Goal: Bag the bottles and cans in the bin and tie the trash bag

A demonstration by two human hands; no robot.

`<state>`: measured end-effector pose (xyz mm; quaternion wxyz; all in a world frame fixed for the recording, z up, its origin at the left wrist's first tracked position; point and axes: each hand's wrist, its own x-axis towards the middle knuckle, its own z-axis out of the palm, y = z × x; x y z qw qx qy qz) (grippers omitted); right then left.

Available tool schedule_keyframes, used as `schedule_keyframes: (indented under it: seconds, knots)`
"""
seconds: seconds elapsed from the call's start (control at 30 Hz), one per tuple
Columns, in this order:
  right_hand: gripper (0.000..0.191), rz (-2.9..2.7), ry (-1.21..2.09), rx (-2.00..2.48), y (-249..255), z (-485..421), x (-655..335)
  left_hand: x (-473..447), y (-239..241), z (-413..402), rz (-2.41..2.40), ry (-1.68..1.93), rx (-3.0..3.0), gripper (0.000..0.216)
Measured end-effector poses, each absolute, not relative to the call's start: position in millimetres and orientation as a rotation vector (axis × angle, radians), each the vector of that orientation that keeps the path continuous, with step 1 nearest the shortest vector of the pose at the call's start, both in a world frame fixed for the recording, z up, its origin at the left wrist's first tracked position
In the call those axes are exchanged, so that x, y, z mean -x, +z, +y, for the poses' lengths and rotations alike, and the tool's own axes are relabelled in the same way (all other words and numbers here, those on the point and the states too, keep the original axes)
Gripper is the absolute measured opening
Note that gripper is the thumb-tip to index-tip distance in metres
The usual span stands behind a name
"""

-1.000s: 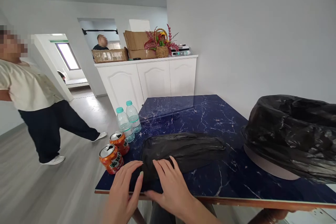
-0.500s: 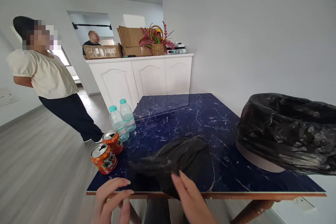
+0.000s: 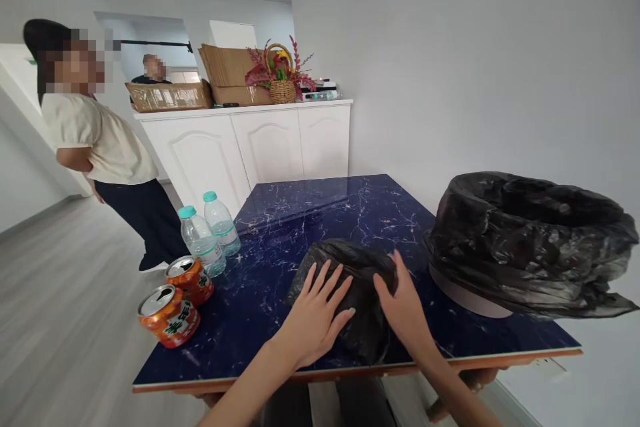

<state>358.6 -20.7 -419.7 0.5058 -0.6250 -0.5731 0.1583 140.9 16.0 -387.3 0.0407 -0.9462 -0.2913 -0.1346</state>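
Our left hand (image 3: 314,317) lies spread on the bag (image 3: 366,310), likely light, slippery, best edge-held; our right hand's (image 3: 406,307) grip is unclear.

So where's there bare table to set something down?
The table's far stretch, beyond the loose black bag; less, between that bag and the cans. Crowded: left edge, with cans and bottles; right side, under the bag-draped container.

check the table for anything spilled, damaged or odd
No spill or damage shows on the blue table. The black liner over the pale container at right looks untidy, hanging unevenly with a loose corner jutting out; the black bag under the left hand is crumpled.
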Motion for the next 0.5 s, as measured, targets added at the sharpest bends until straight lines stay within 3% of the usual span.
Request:
schedule_keyframes:
  seconds: [0.17, 0.5]
  knots:
    - [0.063, -1.835, 0.027, 1.449, -398.0, -14.7, -337.1, -157.9, -405.1, 30.4, -0.84, -0.401, 2.929, 0.065]
    - [0.082, -2.08, 0.37, 1.781, -439.9, 23.3, -349.0, -154.9, -411.6, 49.2, -0.798, -0.329, 3.031, 0.063]
